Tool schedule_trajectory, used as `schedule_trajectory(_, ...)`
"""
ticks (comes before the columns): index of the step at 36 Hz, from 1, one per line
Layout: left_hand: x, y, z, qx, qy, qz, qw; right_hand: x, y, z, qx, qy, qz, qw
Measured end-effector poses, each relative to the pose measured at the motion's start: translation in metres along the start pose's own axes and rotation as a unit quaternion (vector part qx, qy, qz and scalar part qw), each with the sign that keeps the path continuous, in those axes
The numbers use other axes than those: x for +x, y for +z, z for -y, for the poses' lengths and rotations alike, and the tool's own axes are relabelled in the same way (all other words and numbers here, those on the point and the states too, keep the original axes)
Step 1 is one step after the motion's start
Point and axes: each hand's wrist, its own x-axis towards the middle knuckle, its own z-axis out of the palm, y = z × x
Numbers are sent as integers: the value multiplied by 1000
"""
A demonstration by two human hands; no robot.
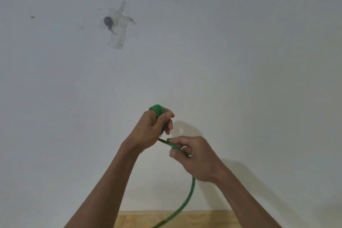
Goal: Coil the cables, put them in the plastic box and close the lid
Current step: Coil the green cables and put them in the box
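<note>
A green cable (187, 200) runs up from the bottom edge of the view into both hands, held in front of a white wall. My left hand (149, 127) is closed around several loops of the cable; the green turns show over its fingers at the top. Just below and to the right, my right hand (196, 157) pinches the straight stretch of cable between thumb and fingers. That stretch runs taut between the two hands. The plastic box and its lid are out of view.
A white wall (240, 61) fills most of the view. A small grey hook (107, 22) is taped to it at the upper left. A strip of light wooden surface (212, 218) shows along the bottom edge.
</note>
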Motion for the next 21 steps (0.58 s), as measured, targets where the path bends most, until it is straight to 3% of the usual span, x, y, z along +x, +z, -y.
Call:
schedule_trajectory(6, -18, 6, 17, 56, -51, 41, 996, 22, -25, 20, -137, -73, -29, 987)
schedule_trajectory(10, -34, 17, 8, -62, -126, 111, 984, 41, -41, 24, -118, -103, -48, 986)
schedule_trajectory(15, -40, 27, -9, -341, -166, 170, 909, 56, -42, 12, 79, -105, -59, 990)
schedule_trajectory(21, -33, 39, -22, -429, -92, 181, 880, 41, -19, -11, 304, -8, -8, 953)
